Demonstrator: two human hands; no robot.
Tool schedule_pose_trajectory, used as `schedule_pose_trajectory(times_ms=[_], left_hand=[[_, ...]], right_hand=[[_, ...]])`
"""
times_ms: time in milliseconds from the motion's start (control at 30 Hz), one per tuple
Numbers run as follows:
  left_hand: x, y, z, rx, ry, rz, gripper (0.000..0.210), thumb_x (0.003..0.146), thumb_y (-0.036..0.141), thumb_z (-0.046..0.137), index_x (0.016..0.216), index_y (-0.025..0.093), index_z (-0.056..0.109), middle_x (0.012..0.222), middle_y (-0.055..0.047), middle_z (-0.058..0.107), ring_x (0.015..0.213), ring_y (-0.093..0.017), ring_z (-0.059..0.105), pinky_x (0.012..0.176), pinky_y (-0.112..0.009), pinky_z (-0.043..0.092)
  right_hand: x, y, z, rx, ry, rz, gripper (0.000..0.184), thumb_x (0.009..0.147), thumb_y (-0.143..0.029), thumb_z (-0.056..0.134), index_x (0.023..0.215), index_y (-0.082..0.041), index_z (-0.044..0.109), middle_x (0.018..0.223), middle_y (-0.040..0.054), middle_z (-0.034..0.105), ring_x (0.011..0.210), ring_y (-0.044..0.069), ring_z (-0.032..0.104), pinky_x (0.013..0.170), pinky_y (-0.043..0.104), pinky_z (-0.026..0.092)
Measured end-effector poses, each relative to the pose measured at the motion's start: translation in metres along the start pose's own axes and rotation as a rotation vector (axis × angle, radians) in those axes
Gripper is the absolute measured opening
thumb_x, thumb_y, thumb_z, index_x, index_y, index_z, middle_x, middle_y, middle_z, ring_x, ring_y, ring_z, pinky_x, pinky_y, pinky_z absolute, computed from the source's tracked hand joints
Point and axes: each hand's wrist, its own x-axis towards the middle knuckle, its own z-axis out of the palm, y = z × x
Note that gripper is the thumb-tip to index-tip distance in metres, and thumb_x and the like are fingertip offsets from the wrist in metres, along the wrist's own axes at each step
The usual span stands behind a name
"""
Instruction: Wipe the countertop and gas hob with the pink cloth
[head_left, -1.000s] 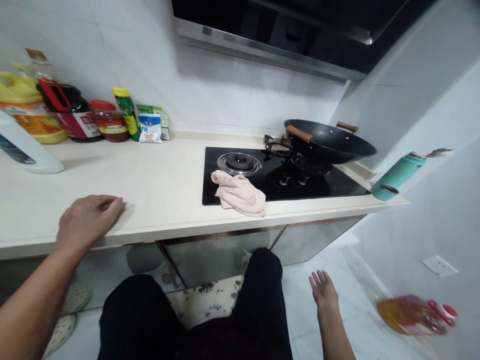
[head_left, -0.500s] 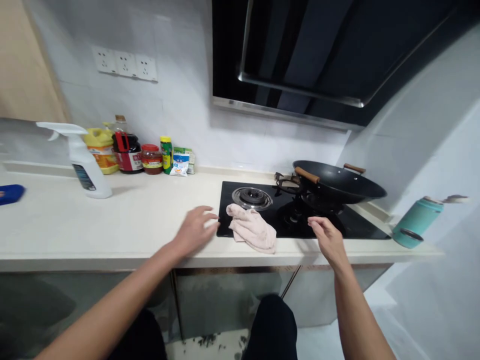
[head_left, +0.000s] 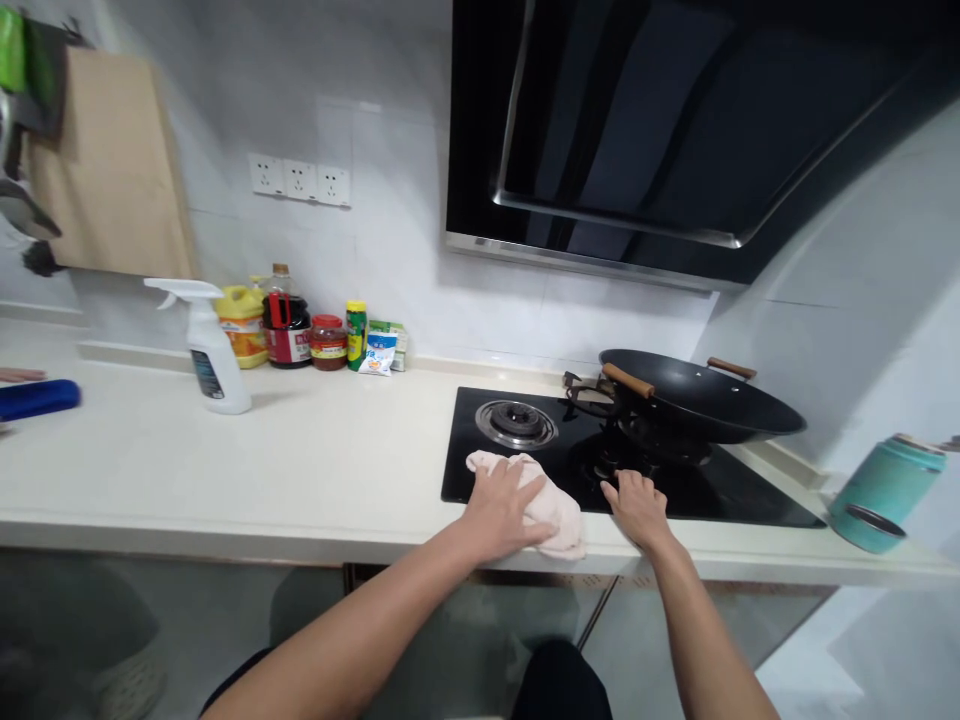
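Cloth lies under left hand, with right hand near the stove.

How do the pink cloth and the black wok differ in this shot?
Size: the wok is plainly larger than the cloth.
Form: the cloth is soft and bunched, while the wok is a rigid, wide bowl.
Contact: the left hand lies on the cloth; no hand touches the wok.
Both are at the black hob.
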Motion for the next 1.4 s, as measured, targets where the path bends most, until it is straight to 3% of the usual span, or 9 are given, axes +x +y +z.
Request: schedule_pose_trajectory(times_ms=[200, 367, 533, 700, 833, 967, 1100, 1233, 1400], left_hand=[[-0.042, -0.022, -0.007, 0.058, -0.026, 0.025, 0.085, 0.080, 0.076, 0.063, 0.149, 0.028, 0.045, 0.161, -0.020, 0.034, 0.143, -0.044, 0.034, 0.109, -0.064, 0.033], [-0.062, -0.025, -0.012, 0.090, -0.066, -0.013, 0.101, 0.064, 0.073, 0.080, 0.149, 0.030, 0.044, 0.160, -0.021, 0.034, 0.144, -0.046, 0.032, 0.107, -0.061, 0.036], [-0.047, -0.008, -0.009, 0.128, -0.059, -0.046, 0.086, 0.065, 0.067, 0.084, 0.135, 0.024, 0.057, 0.142, -0.021, 0.052, 0.129, -0.043, 0.047, 0.109, -0.065, 0.031], [-0.026, 0.016, 0.006, 0.145, -0.024, 0.038, 0.090, 0.068, 0.068, 0.081, 0.138, 0.018, 0.053, 0.158, -0.023, 0.038, 0.146, -0.042, 0.030, 0.117, -0.066, 0.020], [-0.020, 0.030, 0.010, 0.128, 0.010, 0.059, 0.071, 0.075, 0.057, 0.080, 0.128, 0.015, 0.059, 0.137, -0.018, 0.058, 0.128, -0.036, 0.049, 0.110, -0.055, 0.033], [-0.026, 0.023, 0.010, 0.073, 0.072, 0.092, 0.041, 0.082, 0.049, 0.075, 0.106, 0.017, 0.066, 0.112, -0.011, 0.067, 0.106, -0.030, 0.058, 0.095, -0.049, 0.040], [-0.035, 0.006, 0.008, 0.039, 0.137, 0.041, 0.033, 0.086, 0.049, 0.068, 0.092, 0.017, 0.068, 0.100, -0.010, 0.069, 0.095, -0.027, 0.059, 0.086, -0.047, 0.041], [-0.043, -0.006, -0.007, 0.007, 0.154, -0.036, 0.033, 0.092, 0.047, 0.059, 0.090, 0.017, 0.071, 0.094, -0.010, 0.071, 0.093, -0.027, 0.062, 0.086, -0.046, 0.042], [-0.053, -0.020, -0.037, -0.207, 0.006, -0.282, 0.036, 0.094, 0.043, 0.050, 0.094, 0.018, 0.075, 0.102, -0.013, 0.075, 0.102, -0.030, 0.065, 0.099, -0.045, 0.041]], right_hand=[[-0.004, -0.001, 0.002, -0.040, -0.035, -0.009, 0.056, 0.104, -0.047, 0.029, 0.143, -0.014, 0.053, 0.147, 0.0149, 0.050, 0.133, 0.032, 0.044, 0.110, 0.049, 0.034], [-0.003, 0.001, 0.004, -0.042, -0.020, -0.010, 0.058, 0.104, -0.048, 0.029, 0.143, -0.014, 0.053, 0.147, 0.0151, 0.050, 0.133, 0.033, 0.045, 0.110, 0.050, 0.035], [-0.003, 0.003, 0.005, -0.040, -0.019, -0.008, 0.058, 0.104, -0.048, 0.028, 0.143, -0.014, 0.053, 0.148, 0.0143, 0.049, 0.134, 0.033, 0.044, 0.111, 0.050, 0.034], [-0.003, 0.006, 0.007, -0.049, -0.017, -0.012, 0.058, 0.104, -0.050, 0.026, 0.143, -0.015, 0.053, 0.147, 0.0146, 0.050, 0.133, 0.033, 0.045, 0.109, 0.050, 0.036], [-0.003, 0.007, 0.006, -0.040, -0.016, -0.009, 0.058, 0.104, -0.050, 0.027, 0.143, -0.016, 0.053, 0.147, 0.0141, 0.050, 0.134, 0.032, 0.045, 0.110, 0.050, 0.036], [-0.003, 0.006, 0.006, -0.032, -0.018, -0.006, 0.058, 0.103, -0.050, 0.027, 0.142, -0.017, 0.054, 0.148, 0.0136, 0.050, 0.134, 0.032, 0.044, 0.110, 0.049, 0.036], [-0.003, 0.006, 0.005, -0.018, -0.024, 0.000, 0.058, 0.103, -0.050, 0.027, 0.143, -0.017, 0.054, 0.148, 0.0127, 0.049, 0.135, 0.032, 0.043, 0.111, 0.050, 0.034], [-0.003, 0.007, 0.004, -0.008, -0.031, 0.007, 0.058, 0.103, -0.050, 0.028, 0.143, -0.017, 0.054, 0.148, 0.0127, 0.050, 0.135, 0.031, 0.043, 0.111, 0.049, 0.034], [-0.003, 0.007, 0.006, 0.003, -0.014, -0.009, 0.059, 0.103, -0.051, 0.026, 0.142, -0.017, 0.054, 0.148, 0.0129, 0.049, 0.134, 0.032, 0.044, 0.110, 0.049, 0.036]])
